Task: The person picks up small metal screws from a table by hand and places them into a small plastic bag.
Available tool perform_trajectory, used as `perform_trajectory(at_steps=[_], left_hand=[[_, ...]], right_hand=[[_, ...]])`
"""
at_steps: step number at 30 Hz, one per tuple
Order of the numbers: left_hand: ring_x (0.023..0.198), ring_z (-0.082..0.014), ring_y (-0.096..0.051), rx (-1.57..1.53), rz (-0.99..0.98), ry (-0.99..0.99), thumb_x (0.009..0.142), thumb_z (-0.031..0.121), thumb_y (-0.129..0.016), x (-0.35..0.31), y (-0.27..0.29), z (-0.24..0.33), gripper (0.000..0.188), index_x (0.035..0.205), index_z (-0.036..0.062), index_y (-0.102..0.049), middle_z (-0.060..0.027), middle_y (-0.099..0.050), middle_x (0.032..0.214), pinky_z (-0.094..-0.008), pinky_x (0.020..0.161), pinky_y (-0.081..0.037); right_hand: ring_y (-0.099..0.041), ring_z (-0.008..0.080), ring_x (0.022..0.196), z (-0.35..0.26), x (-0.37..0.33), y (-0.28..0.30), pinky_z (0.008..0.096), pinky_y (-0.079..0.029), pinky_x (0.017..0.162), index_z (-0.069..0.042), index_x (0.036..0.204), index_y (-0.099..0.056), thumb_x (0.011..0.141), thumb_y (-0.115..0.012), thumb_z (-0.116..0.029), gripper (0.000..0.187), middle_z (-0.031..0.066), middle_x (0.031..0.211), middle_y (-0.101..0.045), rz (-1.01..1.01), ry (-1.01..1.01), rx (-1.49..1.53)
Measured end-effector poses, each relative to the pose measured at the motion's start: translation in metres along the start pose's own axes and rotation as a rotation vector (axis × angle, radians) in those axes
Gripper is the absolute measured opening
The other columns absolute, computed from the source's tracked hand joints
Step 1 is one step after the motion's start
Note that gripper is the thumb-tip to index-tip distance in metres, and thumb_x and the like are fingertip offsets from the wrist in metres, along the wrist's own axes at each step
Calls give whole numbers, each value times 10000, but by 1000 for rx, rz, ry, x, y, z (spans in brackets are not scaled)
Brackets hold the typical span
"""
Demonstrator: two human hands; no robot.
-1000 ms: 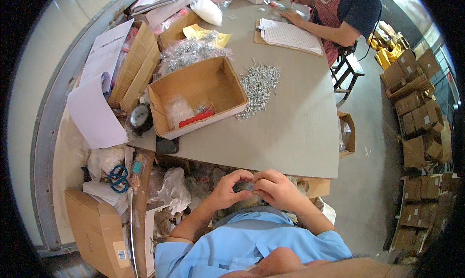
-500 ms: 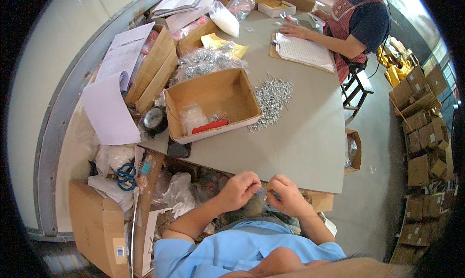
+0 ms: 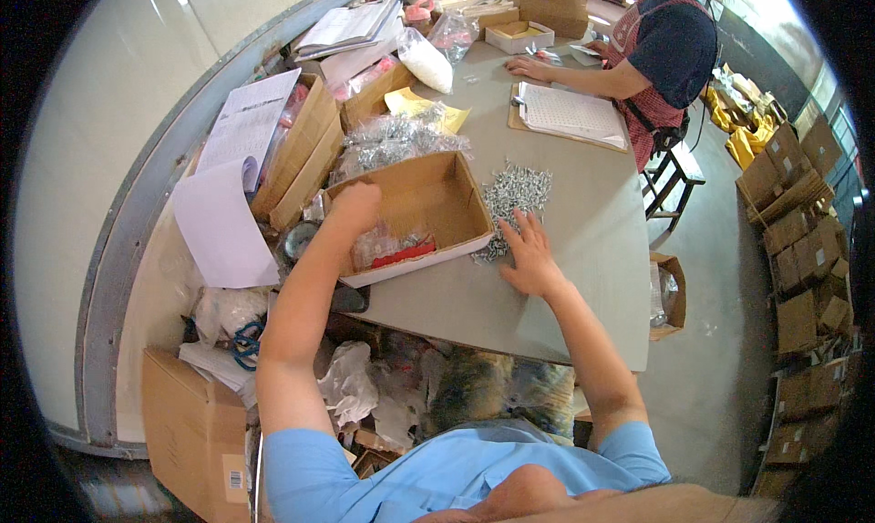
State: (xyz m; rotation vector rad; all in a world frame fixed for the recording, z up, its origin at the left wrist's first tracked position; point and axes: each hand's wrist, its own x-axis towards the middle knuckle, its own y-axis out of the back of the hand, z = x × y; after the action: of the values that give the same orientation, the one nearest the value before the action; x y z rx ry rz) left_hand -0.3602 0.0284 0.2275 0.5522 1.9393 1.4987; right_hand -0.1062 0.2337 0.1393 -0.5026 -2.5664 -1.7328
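On the table lies a loose pile of small silver screws point(image 3: 518, 191). My right hand point(image 3: 530, 257) reaches to the pile's near edge, fingers spread apart, with nothing visible in it. Left of the pile sits an open, shallow cardboard box point(image 3: 424, 195). It holds clear plastic bags point(image 3: 375, 242) and a red item point(image 3: 404, 254). My left hand point(image 3: 358, 206) is over the left part of this box, its fingers curled inward. What they hold, if anything, is hidden. Behind the box is a heap of filled clear bags point(image 3: 401, 142).
A clipboard with paper point(image 3: 570, 117) lies farther back, near a person point(image 3: 670, 58) in a checked apron. Paper sheets point(image 3: 223, 217) hang over cardboard boxes at the left. A stool point(image 3: 676, 176) and stacked cartons point(image 3: 807, 249) stand at the right.
My hands were together at the table's front edge, pinching something small and clear. They have separated: the left has moved to the box, the right forward to the screws and opened.
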Motion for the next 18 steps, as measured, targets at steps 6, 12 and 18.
perform_trajectory(at_steps=[6, 12, 18], left_hand=[[956, -345, -653, 78, -41, -48, 825, 137, -557, 6, -29, -12, 237, 996, 38, -689, -188, -657, 1058, -452, 799, -533], [904, -349, -642, -203, 169, -62, 784, 149, -641, -6, -12, -9, 190, 938, 39, -628, -186, -666, 920, -424, 760, -513], [824, -342, -621, -581, 388, -190, 743, 108, -711, -31, -10, -2, 187, 887, 30, -622, -165, -642, 853, -401, 717, -479]], right_hand=[[-152, 379, 1404, -2, -10, -5, 503, -185, 1127, -104, 1451, -266, 847, -549, -325, 702, 146, 1526, -196, -226, 75, -88], [-162, 379, 1403, -12, -94, 13, 511, -194, 1121, -83, 1436, -295, 861, -556, -359, 690, 145, 1521, -210, -193, 67, -100], [-240, 394, 1352, -13, -136, 15, 505, -238, 1097, -70, 1391, -365, 787, -667, -294, 712, 169, 1471, -282, 45, -110, -3]])
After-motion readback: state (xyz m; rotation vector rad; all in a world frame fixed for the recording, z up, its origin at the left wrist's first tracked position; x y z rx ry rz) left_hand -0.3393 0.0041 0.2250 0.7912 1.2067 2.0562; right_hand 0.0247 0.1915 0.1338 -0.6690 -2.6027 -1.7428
